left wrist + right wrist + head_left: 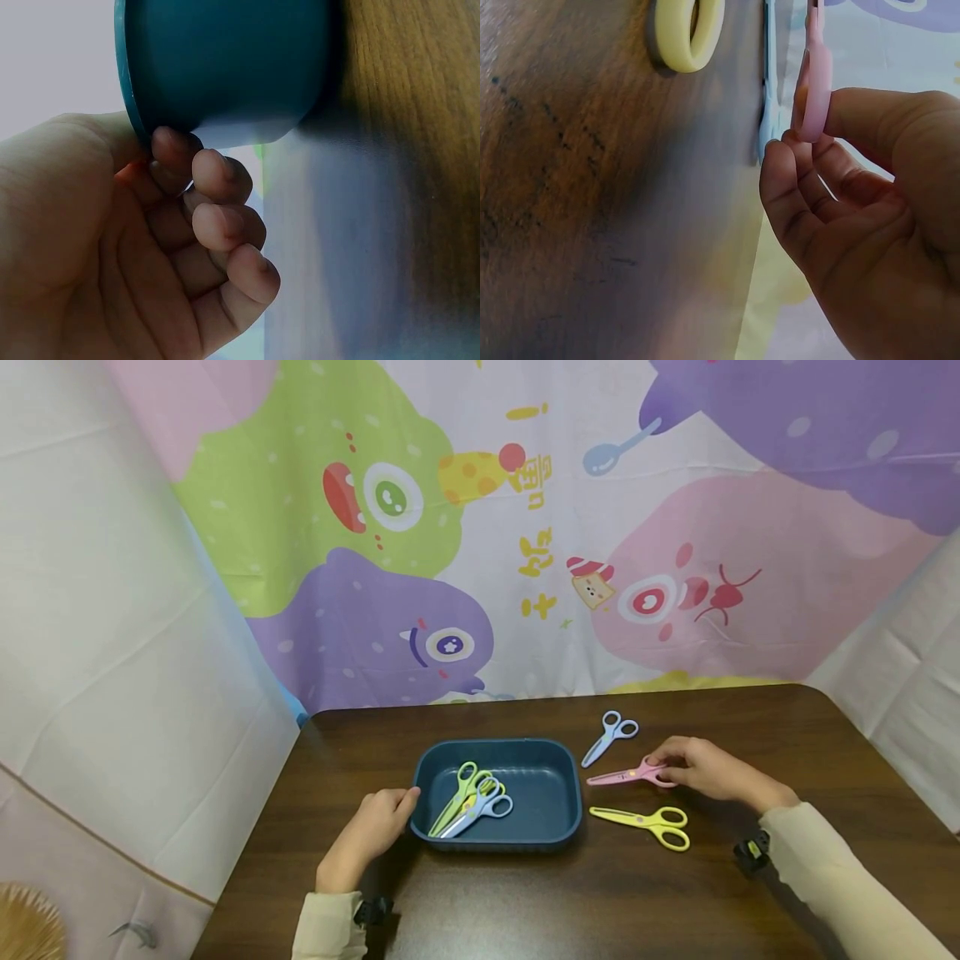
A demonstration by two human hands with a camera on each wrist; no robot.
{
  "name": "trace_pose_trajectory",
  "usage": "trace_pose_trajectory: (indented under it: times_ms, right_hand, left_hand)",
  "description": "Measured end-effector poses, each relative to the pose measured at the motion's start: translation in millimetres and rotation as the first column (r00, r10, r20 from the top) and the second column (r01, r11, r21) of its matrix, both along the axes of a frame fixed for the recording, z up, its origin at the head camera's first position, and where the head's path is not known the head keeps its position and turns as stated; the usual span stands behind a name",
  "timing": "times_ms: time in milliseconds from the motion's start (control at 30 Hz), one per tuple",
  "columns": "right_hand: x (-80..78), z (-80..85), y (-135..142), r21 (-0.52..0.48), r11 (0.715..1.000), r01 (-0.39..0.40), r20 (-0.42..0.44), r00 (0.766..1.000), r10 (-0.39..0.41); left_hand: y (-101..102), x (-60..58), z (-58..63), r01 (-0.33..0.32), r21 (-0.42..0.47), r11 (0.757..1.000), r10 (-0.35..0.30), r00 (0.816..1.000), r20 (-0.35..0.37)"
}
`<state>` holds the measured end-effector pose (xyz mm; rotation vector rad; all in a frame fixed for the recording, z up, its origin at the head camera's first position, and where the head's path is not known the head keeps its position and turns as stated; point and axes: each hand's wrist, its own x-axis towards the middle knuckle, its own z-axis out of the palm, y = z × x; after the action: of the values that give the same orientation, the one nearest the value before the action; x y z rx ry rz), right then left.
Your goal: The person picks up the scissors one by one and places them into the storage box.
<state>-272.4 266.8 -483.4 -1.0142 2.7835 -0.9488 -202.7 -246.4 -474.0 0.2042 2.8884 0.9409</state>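
My left hand (372, 831) pinches the left rim of a dark blue plastic bin (510, 845) between thumb and curled forefinger. Inside the bin's left half, green scissors (456, 800) and light blue scissors (480, 808) overlap, with yellow ones mostly hidden between them. To the right of the bin, my right hand (703, 767) pinches pink scissors (820, 94) by the handle loops, their blades pointing left toward the bin. Behind them, light blue scissors (601, 748) lie on the table. Nearer the front lie yellow scissors (632, 817), handles to the right.
The brown wooden table (480, 910) has rounded back corners. A cartoon-printed curtain (540, 652) hangs right behind its back edge, and pale cloth (135, 610) hangs at the left. Both wrists wear small black devices.
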Motion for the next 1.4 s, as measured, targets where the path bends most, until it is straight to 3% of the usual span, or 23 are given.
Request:
trace_pose_trajectory:
  times_ms: [600, 1400]
  right_hand:
    - [-0.2, -1.4, -5.0, -0.079, 0.995, 0.066, 0.047, 0.997, -0.063]
    - [-3.0, -1.0, -15.8, -0.083, 0.992, 0.09, 0.04, 0.995, -0.087]
  left_hand:
    - [0.0, 0.5, 0.9, 0.002, -0.006, 1.0, -0.002, 1.0, -0.007]
    - [-0.1, -0.3, 0.4, 0.001, -0.008, 1.0, -0.001, 1.0, -0.008]
